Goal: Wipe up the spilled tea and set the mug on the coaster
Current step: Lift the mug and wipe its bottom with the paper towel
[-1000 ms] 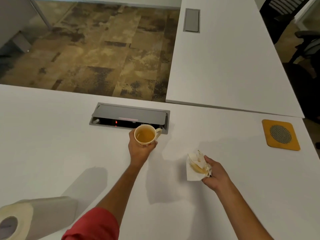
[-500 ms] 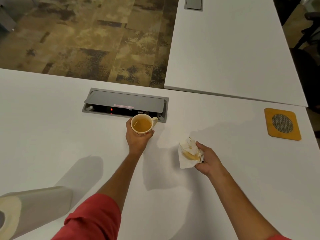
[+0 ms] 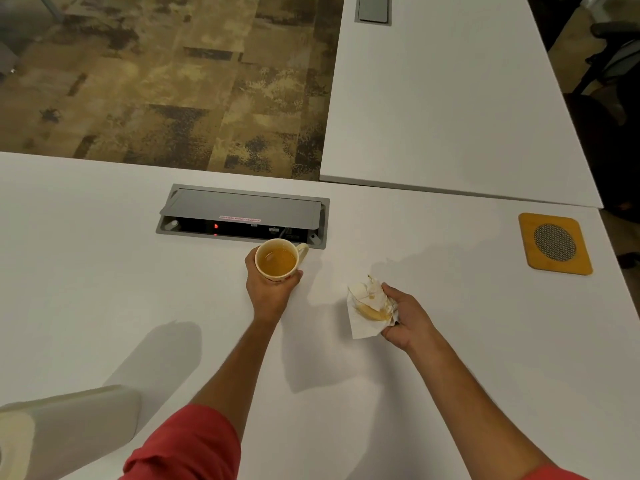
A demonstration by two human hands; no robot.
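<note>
My left hand [image 3: 268, 295] grips a cream mug [image 3: 278, 260] with amber tea in it, held just in front of the grey power box, handle pointing right. My right hand [image 3: 405, 318] is closed on a crumpled white paper towel [image 3: 367, 308] stained with tea, low over the white table [image 3: 104, 289]. A yellow-orange square coaster [image 3: 555, 243] with a dark mesh disc lies flat at the far right of the table, well apart from both hands. No spilled tea shows on the table surface.
A grey recessed power box [image 3: 242, 216] with its lid raised sits behind the mug. A paper towel roll [image 3: 52, 431] lies at the lower left. A second white table [image 3: 450, 98] abuts at the back right, with dark chairs [image 3: 609, 57] beyond it.
The mug and left hand stay in front of the power box. The right hand with the stained towel holds about the same spot; the view has shifted slightly.
</note>
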